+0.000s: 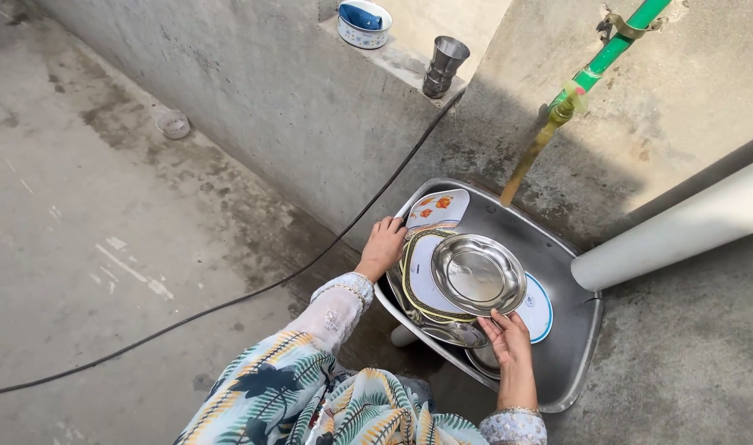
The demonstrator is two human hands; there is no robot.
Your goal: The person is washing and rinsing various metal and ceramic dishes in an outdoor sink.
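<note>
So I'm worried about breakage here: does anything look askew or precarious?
Yes. The steel basin sits tilted, and the plates lean unevenly inside it. The steel bowl rests slanted on top, steadied by the right hand; the left hand grips the rim.

You see bare concrete floor [104, 247], stained. Steel basin [570, 346] sits on it by wall, black cable [228, 303] trails across, small round dish [173, 124] lies near wall. Ledge [409, 62] above carries patterned bowl [364, 25] and steel tumbler [445, 66].

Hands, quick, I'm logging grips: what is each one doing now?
Left hand: closed on the rim of the big steel basin.
Right hand: gripping the edge of the round shiny steel plate.
</note>
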